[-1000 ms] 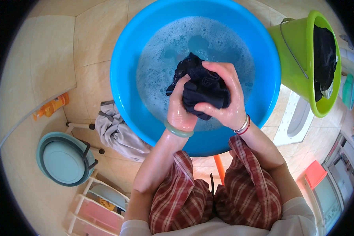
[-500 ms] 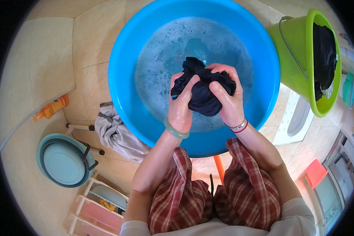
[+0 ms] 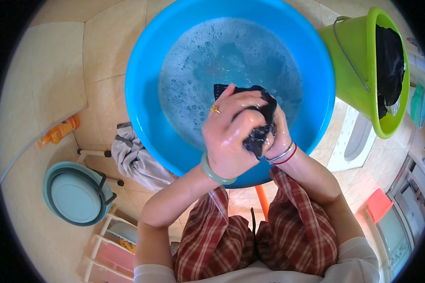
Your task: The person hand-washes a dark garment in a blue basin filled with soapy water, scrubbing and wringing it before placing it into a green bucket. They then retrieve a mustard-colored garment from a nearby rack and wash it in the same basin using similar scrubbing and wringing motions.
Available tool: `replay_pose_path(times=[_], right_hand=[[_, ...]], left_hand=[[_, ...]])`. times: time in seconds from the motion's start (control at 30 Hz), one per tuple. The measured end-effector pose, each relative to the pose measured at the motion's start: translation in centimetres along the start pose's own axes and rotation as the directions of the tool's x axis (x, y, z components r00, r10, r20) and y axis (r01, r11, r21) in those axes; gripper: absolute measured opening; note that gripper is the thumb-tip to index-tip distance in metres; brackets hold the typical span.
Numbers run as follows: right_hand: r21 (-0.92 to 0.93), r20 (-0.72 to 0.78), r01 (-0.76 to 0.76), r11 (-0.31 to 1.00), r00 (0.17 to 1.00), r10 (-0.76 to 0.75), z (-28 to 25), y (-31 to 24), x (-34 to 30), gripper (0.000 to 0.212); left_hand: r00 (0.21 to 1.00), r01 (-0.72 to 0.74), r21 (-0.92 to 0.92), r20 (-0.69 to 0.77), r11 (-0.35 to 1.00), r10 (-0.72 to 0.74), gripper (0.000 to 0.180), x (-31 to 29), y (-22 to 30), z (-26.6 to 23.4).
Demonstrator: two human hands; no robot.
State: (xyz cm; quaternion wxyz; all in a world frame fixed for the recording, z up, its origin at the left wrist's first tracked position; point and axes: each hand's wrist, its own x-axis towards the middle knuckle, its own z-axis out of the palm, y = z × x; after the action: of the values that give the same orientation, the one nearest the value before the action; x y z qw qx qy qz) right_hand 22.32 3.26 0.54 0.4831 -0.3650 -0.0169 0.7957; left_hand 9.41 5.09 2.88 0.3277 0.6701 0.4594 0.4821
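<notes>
A wet black cloth [image 3: 264, 113] is bunched between my two hands over the near part of a large blue basin [image 3: 146, 127]. My left hand [image 3: 233, 132], with a ring and a pale green bangle, wraps over the cloth from the left. Pressed against its right side is my right hand [image 3: 281, 129], partly hidden behind the cloth and the left hand. One dark corner of the cloth sticks out beyond the left fingers. Below the hands, foamy soapy water [image 3: 189, 80] fills the bottom of the basin.
A green bucket [image 3: 349, 56] with dark cloth inside leans at the right, near a white squat toilet [image 3: 354, 141]. Grey clothing [image 3: 137, 158] lies left of the basin. Farther left are an orange bottle [image 3: 59, 130], teal folding basins [image 3: 75, 194] and a white rack [image 3: 97, 252].
My left hand has rolled over the cloth, its back now facing up. Both hands have drawn closer together and slightly nearer to me, squeezing the cloth into a tighter bundle.
</notes>
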Motion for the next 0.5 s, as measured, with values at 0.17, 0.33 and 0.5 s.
replay_pose_path(times=[0.17,0.33,0.5], right_hand=[[-0.298,0.054,-0.101,0.949,0.991,0.122,-0.1,-1.5,0.2,0.032],[-0.722,0.324,0.188,0.666,0.942,0.085,-0.6,-2.9,0.5,0.039],[-0.551,0.183,-0.348,0.758,0.836,0.517,3.2,-4.3,1.8,0.02]], left_hand=[[0.986,-0.128,-0.023,0.107,0.992,0.13,0.028,0.0,1.6,-0.8],[0.954,-0.259,0.004,0.156,0.966,0.256,0.017,-0.1,3.8,-1.3],[0.905,-0.399,0.087,0.198,0.913,0.377,0.015,-1.4,5.4,-0.9]])
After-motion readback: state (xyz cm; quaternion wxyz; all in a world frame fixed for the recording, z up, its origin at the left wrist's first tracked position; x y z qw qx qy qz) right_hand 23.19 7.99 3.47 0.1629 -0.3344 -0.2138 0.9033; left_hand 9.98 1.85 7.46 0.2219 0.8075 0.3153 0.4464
